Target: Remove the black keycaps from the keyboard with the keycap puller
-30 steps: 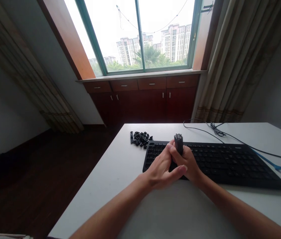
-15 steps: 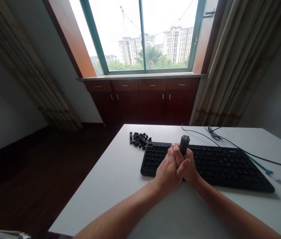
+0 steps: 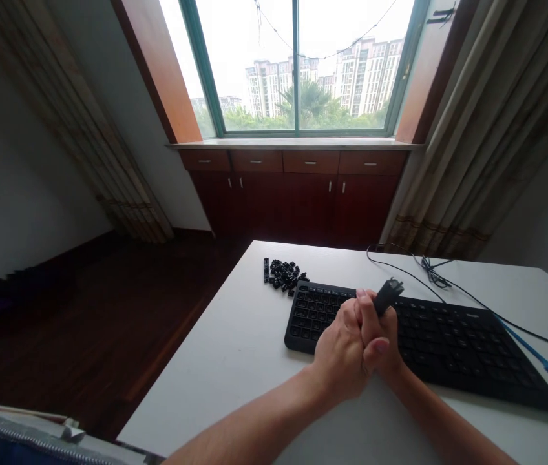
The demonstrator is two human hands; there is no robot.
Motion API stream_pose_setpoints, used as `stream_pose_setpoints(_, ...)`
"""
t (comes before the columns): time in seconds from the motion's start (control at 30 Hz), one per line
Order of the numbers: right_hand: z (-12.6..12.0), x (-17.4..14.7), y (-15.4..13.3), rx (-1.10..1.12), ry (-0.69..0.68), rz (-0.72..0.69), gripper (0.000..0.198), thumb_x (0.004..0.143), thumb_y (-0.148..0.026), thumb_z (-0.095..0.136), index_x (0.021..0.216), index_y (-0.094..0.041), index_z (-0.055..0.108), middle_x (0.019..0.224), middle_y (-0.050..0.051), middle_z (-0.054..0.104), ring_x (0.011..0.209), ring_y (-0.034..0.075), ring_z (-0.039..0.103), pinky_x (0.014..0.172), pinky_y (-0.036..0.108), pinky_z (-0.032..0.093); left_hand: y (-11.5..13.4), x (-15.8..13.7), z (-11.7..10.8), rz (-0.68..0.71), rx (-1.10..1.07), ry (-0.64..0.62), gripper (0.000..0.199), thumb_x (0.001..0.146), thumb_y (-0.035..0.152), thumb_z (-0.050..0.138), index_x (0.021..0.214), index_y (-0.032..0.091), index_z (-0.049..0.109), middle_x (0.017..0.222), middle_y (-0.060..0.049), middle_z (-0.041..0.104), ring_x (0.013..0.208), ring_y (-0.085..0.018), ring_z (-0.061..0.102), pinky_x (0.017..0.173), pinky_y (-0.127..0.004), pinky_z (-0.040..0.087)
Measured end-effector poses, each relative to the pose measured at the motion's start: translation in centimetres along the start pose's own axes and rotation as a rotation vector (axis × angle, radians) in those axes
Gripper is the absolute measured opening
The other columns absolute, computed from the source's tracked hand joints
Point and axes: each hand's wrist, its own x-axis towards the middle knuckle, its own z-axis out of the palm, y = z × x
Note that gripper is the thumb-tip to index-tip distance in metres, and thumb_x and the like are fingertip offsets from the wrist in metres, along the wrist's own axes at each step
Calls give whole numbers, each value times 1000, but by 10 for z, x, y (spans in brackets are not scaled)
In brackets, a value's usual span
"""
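Beyond the hands, a green-framed window (image 3: 297,84) and dark red cabinets (image 3: 298,200) face a white table (image 3: 216,361), its surface opening leftward to a slanting edge well apart from the forearm. A black keyboard (image 3: 458,342) spreads past the hands on both sides. Left hand (image 3: 344,345) and right hand (image 3: 390,352) clasp together around a dark tool (image 3: 386,297), its pronged tip tilted up and rightward. Small black pieces (image 3: 284,274) sit beyond, to their left; a bundled cable (image 3: 433,272), to their right. The keyboard's pale lettering is illegible.
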Motion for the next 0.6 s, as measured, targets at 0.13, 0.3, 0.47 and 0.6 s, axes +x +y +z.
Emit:
stream_pose_setpoints(0.13,0,6,0,105,33,61,50,93,-46,65,58,-23,38,52,-4,37,50,13,36,52,32,34,0,0,-14,-152,-123,-72,88,93,64,55,158,14,21,149,-21,46,133,-35,53,110,-51,49)
stream_pose_setpoints(0.3,-2,17,-2,322,91,127,51,92,-41,66,56,-23,34,47,-8,31,43,9,28,49,29,33,-8,-6,-25,-238,-172,-85,102,75,66,77,150,12,34,147,-22,51,136,-38,52,115,-55,44)
stream_pose_setpoints(0.47,-2,22,-5,258,89,221,50,92,-44,64,56,-23,36,47,-7,34,42,9,32,47,28,34,-11,-7,-21,-217,-148,-60,98,74,57,82,149,15,34,148,-21,51,137,-37,52,115,-54,45)
stream_pose_setpoints(0.6,-2,19,-8,104,19,250,49,89,-48,68,55,-22,44,48,-4,43,45,11,40,46,27,34,-10,-6,-20,-262,-148,-56,110,72,58,84,154,14,25,151,-22,49,139,-37,51,117,-54,43)
